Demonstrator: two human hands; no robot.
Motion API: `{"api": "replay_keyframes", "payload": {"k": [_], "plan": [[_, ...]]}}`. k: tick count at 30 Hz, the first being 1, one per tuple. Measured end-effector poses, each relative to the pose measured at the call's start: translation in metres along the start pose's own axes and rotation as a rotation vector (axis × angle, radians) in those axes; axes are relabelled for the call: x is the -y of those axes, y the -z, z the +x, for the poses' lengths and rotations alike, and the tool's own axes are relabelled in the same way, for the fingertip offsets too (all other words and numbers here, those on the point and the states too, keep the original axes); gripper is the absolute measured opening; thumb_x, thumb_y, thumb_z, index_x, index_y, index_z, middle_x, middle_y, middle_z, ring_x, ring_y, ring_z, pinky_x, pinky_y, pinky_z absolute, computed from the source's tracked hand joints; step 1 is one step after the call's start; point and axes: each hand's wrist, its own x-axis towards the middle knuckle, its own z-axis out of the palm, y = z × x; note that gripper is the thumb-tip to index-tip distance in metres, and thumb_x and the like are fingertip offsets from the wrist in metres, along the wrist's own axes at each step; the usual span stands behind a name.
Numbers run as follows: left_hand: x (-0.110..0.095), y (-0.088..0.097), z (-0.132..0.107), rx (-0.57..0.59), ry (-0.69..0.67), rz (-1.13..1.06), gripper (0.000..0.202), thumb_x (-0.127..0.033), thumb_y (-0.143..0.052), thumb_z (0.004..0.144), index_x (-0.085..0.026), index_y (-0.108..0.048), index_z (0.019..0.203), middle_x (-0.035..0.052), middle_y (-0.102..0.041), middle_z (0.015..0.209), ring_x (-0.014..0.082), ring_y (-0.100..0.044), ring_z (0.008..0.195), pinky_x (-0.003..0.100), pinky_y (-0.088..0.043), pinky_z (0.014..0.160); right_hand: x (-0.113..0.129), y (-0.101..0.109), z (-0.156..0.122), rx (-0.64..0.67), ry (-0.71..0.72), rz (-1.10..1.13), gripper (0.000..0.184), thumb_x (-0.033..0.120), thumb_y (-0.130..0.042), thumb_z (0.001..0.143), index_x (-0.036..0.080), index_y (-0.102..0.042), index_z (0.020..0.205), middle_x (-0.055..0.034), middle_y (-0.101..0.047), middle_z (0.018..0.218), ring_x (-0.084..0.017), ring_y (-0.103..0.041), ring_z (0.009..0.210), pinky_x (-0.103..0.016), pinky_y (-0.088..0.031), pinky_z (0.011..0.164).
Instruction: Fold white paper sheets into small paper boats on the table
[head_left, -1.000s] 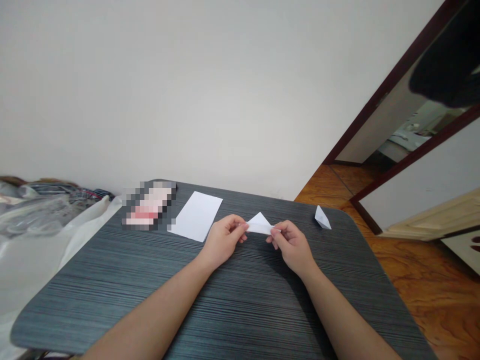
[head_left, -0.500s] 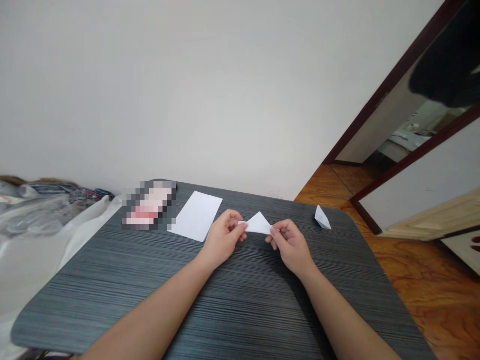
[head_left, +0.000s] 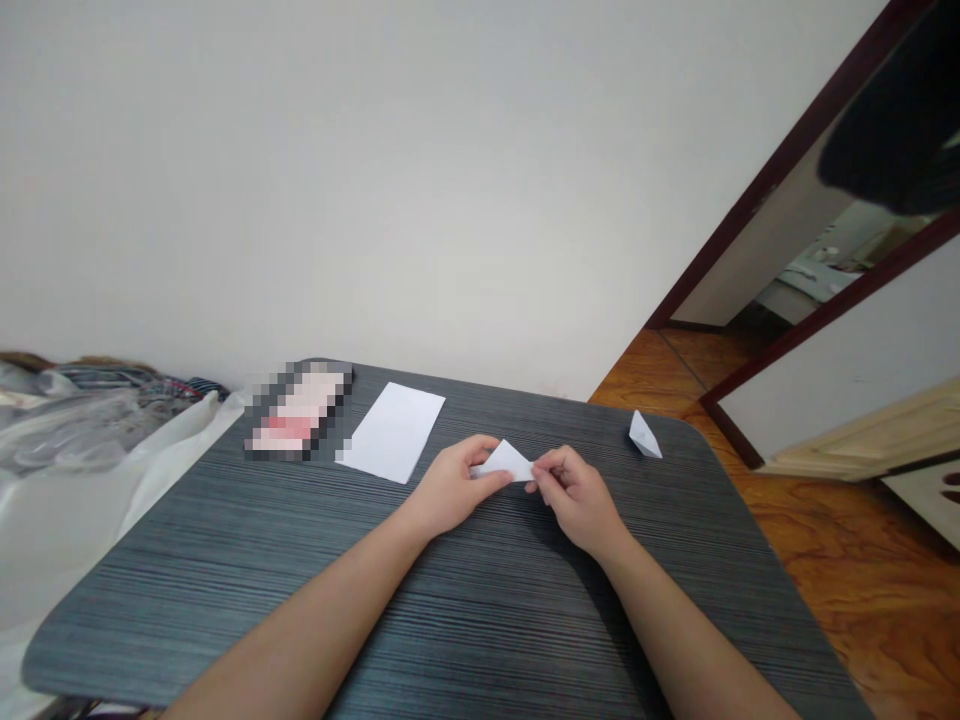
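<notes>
A small piece of folded white paper [head_left: 504, 459] is held between my two hands, its peak pointing up and away from me. My left hand [head_left: 454, 485] grips its left part, the thumb laid across the front and the fingers behind. At the paper's right corner, my right hand [head_left: 571, 493] pinches with thumb and forefinger. To the left lies a flat white sheet of paper [head_left: 396, 432]. Another folded white paper piece [head_left: 643, 436], pointed at its ends, stands near the table's far right corner.
The dark wood-grain table [head_left: 480, 620] meets a pale wall [head_left: 420, 180] at the back. A blurred-out pink and red item [head_left: 300, 410] lies at far left. Plastic-covered belongings [head_left: 90, 470] flank the left side; a doorway and wooden floor [head_left: 885, 580] are on the right.
My left hand has slid right along the folded paper, its thumb now across the front. The paper has come slightly nearer and left, and my hands are closer together.
</notes>
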Motion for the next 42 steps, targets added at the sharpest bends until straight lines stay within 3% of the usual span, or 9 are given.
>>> {"api": "replay_keyframes", "payload": {"k": [5,9,16,20,27,32,42], "plan": [[-0.0021,0.0024,0.0,0.05,-0.008,0.103,0.016,-0.028,-0.058,0.077,-0.016,-0.061,0.086,0.0018,-0.065,0.079,0.0134,-0.056,0.067,0.023,-0.041,0.061,0.0018,0.0005,-0.0004,0.037,0.001,-0.026,0.009,0.028,-0.051,0.087,0.02,-0.051,0.082,-0.0024,-0.063,0.069,-0.014,-0.055,0.059,-0.024,-0.041,0.053],[-0.0024,0.0038,0.0007,0.079,-0.013,0.094,0.013,-0.027,-0.057,0.078,-0.015,-0.06,0.082,0.0006,-0.063,0.076,0.0126,-0.054,0.067,0.022,-0.039,0.061,0.0026,-0.0014,-0.0015,0.043,-0.036,0.044,0.009,0.028,-0.05,0.088,0.02,-0.049,0.084,-0.0018,-0.062,0.068,-0.013,-0.055,0.058,-0.023,-0.04,0.052],[-0.0022,0.0054,0.0009,0.067,0.007,0.062,0.013,-0.027,-0.054,0.079,-0.015,-0.06,0.08,-0.0003,-0.061,0.073,0.0117,-0.053,0.065,0.022,-0.038,0.06,0.002,-0.001,0.0007,0.023,-0.111,0.303,0.026,0.035,-0.047,0.089,0.021,-0.045,0.111,0.001,-0.059,0.066,-0.009,-0.046,0.044,-0.021,-0.035,0.043],[-0.0027,0.0061,0.0006,0.056,0.015,0.042,0.012,-0.025,-0.054,0.079,-0.015,-0.06,0.081,-0.0002,-0.062,0.074,0.0116,-0.054,0.066,0.022,-0.038,0.061,-0.001,0.003,0.0029,0.041,-0.188,0.339,0.032,0.044,-0.037,0.091,0.018,-0.053,0.099,-0.0028,-0.062,0.065,-0.01,-0.047,0.041,-0.021,-0.032,0.036],[0.0015,0.0059,0.0011,0.053,0.001,0.061,0.013,-0.028,-0.055,0.079,-0.015,-0.059,0.078,-0.0009,-0.06,0.071,0.0113,-0.052,0.064,0.021,-0.037,0.059,-0.0009,0.0042,0.0006,0.181,-0.249,0.137,0.032,0.041,-0.047,0.087,0.016,-0.06,0.072,-0.0017,-0.061,0.052,-0.01,-0.052,0.042,-0.02,-0.034,0.039],[0.0019,0.0057,0.0015,0.071,-0.004,0.055,0.014,-0.028,-0.054,0.08,-0.015,-0.06,0.079,0.0001,-0.061,0.074,0.0119,-0.054,0.066,0.022,-0.038,0.061,-0.0034,0.0021,0.0009,0.167,-0.265,0.167,0.032,0.041,-0.043,0.089,0.016,-0.057,0.073,-0.0036,-0.066,0.061,-0.012,-0.058,0.044,-0.021,-0.039,0.042],[0.0002,0.0056,0.0003,0.04,-0.011,0.096,0.014,-0.027,-0.054,0.079,-0.015,-0.06,0.076,-0.0001,-0.06,0.07,0.012,-0.053,0.064,0.022,-0.038,0.059,0.0033,0.0053,0.0016,0.198,-0.175,0.027,0.03,0.035,-0.048,0.088,0.017,-0.059,0.068,-0.0005,-0.063,0.055,-0.01,-0.057,0.047,-0.022,-0.043,0.052]]}}
